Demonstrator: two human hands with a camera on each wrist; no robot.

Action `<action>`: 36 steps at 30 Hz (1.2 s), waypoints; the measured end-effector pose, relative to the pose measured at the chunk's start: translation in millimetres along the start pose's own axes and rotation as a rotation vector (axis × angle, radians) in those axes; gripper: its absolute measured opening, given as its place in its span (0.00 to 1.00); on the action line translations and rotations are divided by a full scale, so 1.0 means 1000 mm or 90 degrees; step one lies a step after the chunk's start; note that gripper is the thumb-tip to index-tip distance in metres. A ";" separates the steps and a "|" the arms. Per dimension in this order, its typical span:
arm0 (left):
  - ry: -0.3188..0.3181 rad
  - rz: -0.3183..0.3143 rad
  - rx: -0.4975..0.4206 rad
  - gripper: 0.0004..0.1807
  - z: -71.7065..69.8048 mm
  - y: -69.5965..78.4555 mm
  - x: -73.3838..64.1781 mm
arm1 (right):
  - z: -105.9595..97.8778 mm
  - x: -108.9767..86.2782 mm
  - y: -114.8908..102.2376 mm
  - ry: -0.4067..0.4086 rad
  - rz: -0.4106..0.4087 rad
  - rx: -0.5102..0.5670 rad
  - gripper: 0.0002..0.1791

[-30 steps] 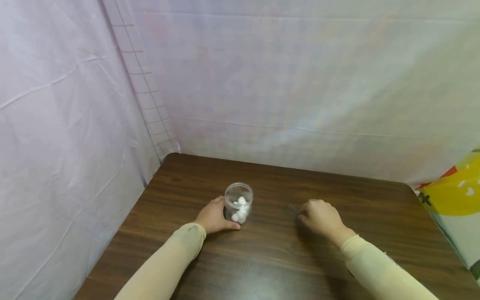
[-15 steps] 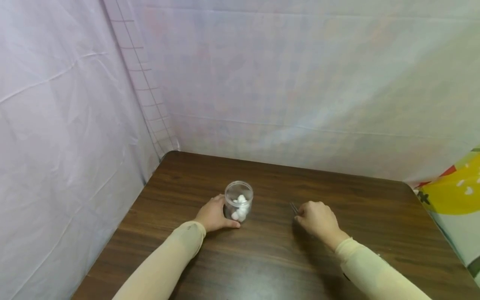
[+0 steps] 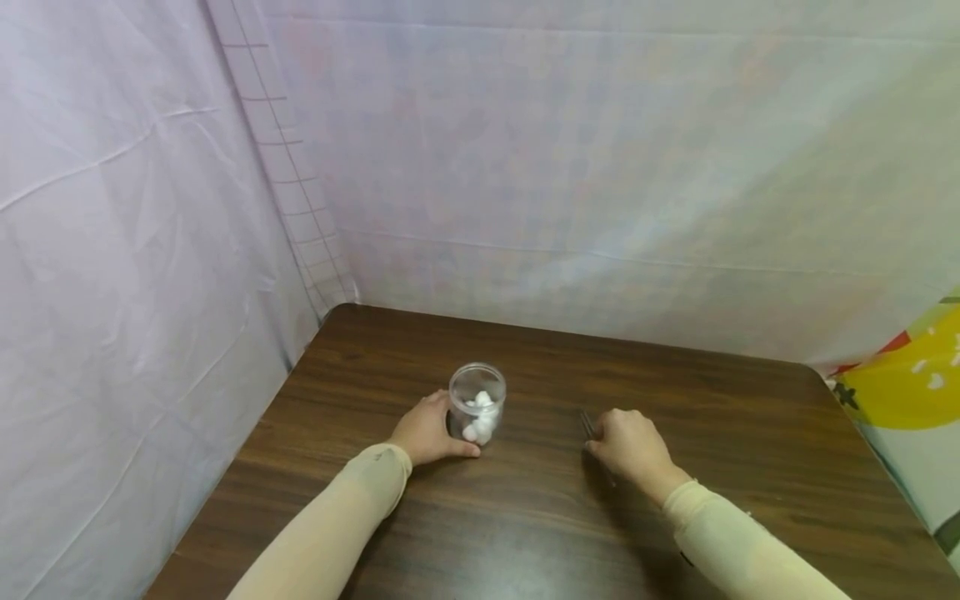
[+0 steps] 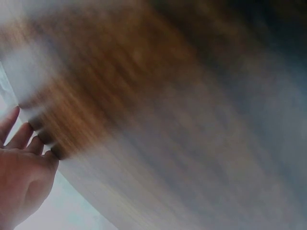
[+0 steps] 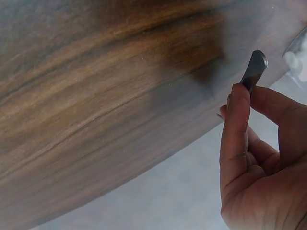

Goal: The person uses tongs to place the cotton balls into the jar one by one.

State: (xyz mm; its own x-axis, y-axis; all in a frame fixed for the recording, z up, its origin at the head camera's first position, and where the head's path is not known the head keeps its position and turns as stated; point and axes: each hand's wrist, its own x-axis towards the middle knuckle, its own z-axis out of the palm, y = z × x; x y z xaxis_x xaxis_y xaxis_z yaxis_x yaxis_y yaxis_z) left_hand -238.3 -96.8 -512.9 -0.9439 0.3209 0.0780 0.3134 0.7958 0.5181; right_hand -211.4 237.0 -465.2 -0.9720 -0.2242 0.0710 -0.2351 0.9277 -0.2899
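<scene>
A clear plastic jar [image 3: 477, 385] without a lid stands upright on the table, with several white cotton balls [image 3: 482, 419] inside. My left hand [image 3: 427, 433] holds the jar from its left side, thumb in front and fingers behind. To the right, my right hand [image 3: 633, 446] pinches slim metal tweezers [image 3: 588, 425], held low over the table. Their rounded metal end [image 5: 255, 69] sticks out past the thumb and forefinger in the right wrist view. In the left wrist view the fingers [image 4: 21, 136] are at the left edge and the jar hardly shows.
The brown wood-grain table [image 3: 540, 508] has rounded far corners. Pale cloth [image 3: 570, 167] hangs behind it and along the left side. A yellow and red patterned cloth [image 3: 911, 383] is at the right edge.
My right hand has shifted slightly left and towards me. The tweezers have turned from pointing left to pointing more away from me. The left hand and the jar have stayed put.
</scene>
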 end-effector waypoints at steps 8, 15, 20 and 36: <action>0.002 0.003 -0.003 0.56 0.000 0.001 0.000 | 0.004 0.001 0.001 0.010 -0.008 -0.010 0.13; 0.001 0.001 -0.003 0.57 0.000 0.000 0.001 | 0.004 0.001 0.003 0.020 -0.026 -0.016 0.08; 0.000 0.001 0.002 0.57 -0.001 0.001 0.001 | 0.006 0.002 0.004 0.012 -0.032 -0.020 0.07; -0.002 -0.004 -0.003 0.57 -0.001 0.001 0.000 | 0.009 0.000 0.005 0.004 -0.055 -0.056 0.15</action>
State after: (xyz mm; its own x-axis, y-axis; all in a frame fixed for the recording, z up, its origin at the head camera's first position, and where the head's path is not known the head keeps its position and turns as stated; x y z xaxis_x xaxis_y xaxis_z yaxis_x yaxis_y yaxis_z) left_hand -238.0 -96.5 -512.0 -0.9454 0.3177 0.0721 0.3072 0.7955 0.5224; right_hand -212.6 238.8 -475.3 -0.9481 -0.3023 0.0986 -0.3164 0.9278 -0.1976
